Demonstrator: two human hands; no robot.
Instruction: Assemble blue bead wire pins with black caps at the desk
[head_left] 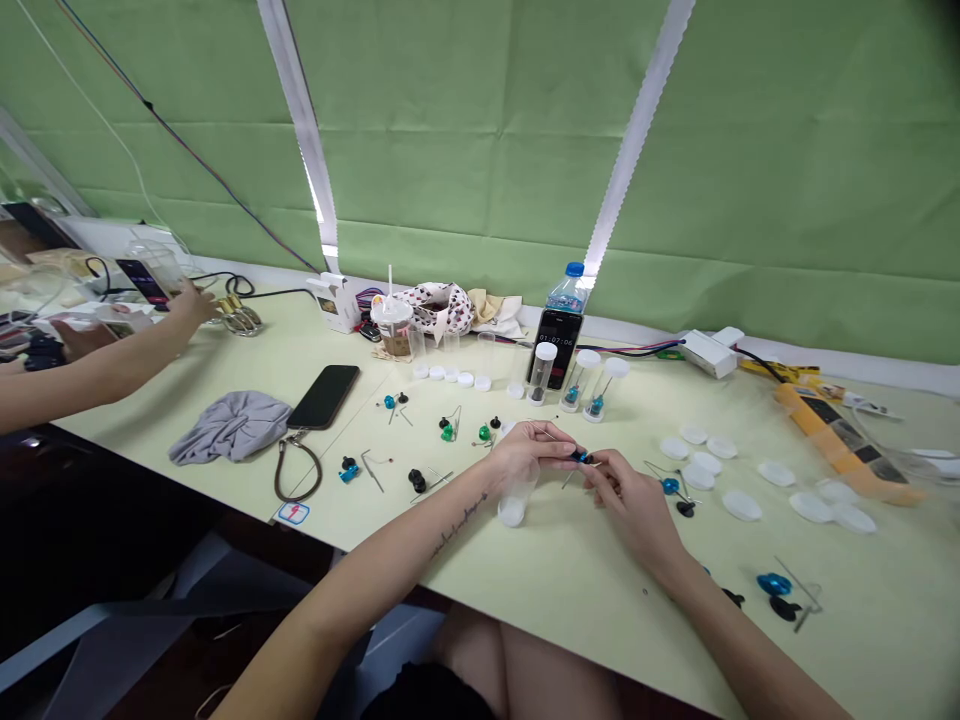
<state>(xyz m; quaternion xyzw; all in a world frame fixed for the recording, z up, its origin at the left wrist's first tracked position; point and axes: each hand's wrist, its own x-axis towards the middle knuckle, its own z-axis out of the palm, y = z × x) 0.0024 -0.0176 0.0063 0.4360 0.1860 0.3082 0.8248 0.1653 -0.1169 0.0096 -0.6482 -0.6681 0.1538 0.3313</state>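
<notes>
My left hand (536, 445) and my right hand (626, 490) meet over the table, fingertips closed on a small blue-and-black part (580, 456). Fingers cover most of it, so its exact kind cannot be made out. A clear plastic tube (516, 492) is by my left wrist, partly hidden behind it. To the right of my right hand lie a blue piece (670, 486), a black disc-like piece (685, 509) and thin bent metal keys. Similar green pieces (448, 432) and black pieces (417, 481) lie in small groups to the left.
Capped clear tubes (542, 374) stand before an upright phone (556, 345) and a bottle (568, 290). Several white lids (706, 463) lie at right, near an orange power strip (847, 445). A dark phone (324, 396) and grey cloth (229, 427) lie left; another person's arm (142, 350) reaches in beyond.
</notes>
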